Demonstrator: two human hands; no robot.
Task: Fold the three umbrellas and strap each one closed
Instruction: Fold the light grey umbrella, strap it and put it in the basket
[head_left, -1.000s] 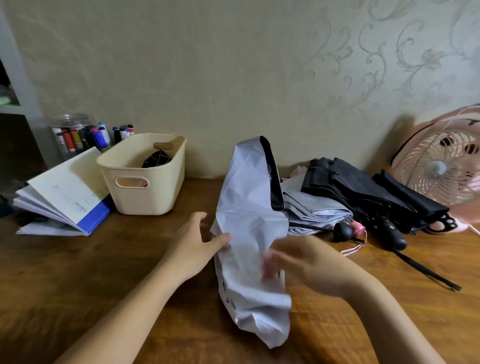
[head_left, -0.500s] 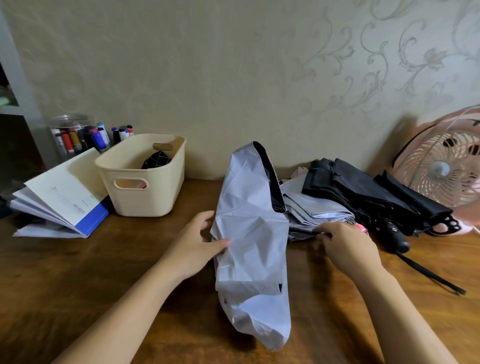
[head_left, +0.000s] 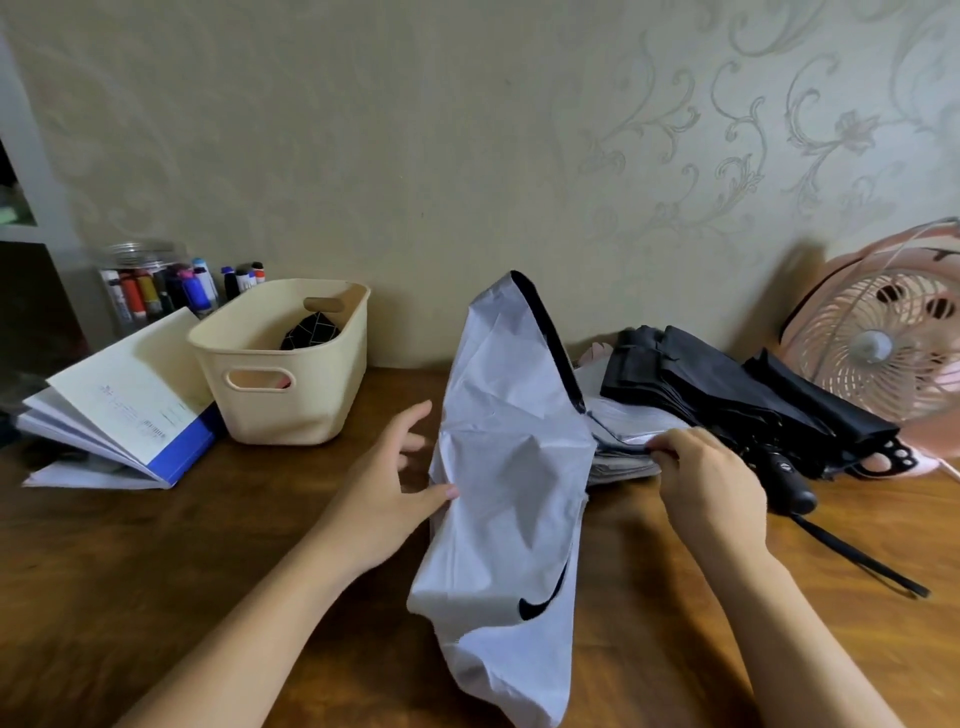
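Centre of table (head_left: 156, 571): white umbrella (head_left: 509, 467), canopy loose, upstanding, unstrapped. Left hand (head_left: 384, 488) open-fingered, thumb tip against panel edge; right hand (head_left: 711, 483) apart from it, pinching pleats at canopy's right side. Right rear: black umbrellas (head_left: 727, 384), roughly bundled, apparently unstrapped. Folding barely begun; all strapping outstanding.

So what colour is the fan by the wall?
The fan is pale pink with a pink grille, clearest in the head view.
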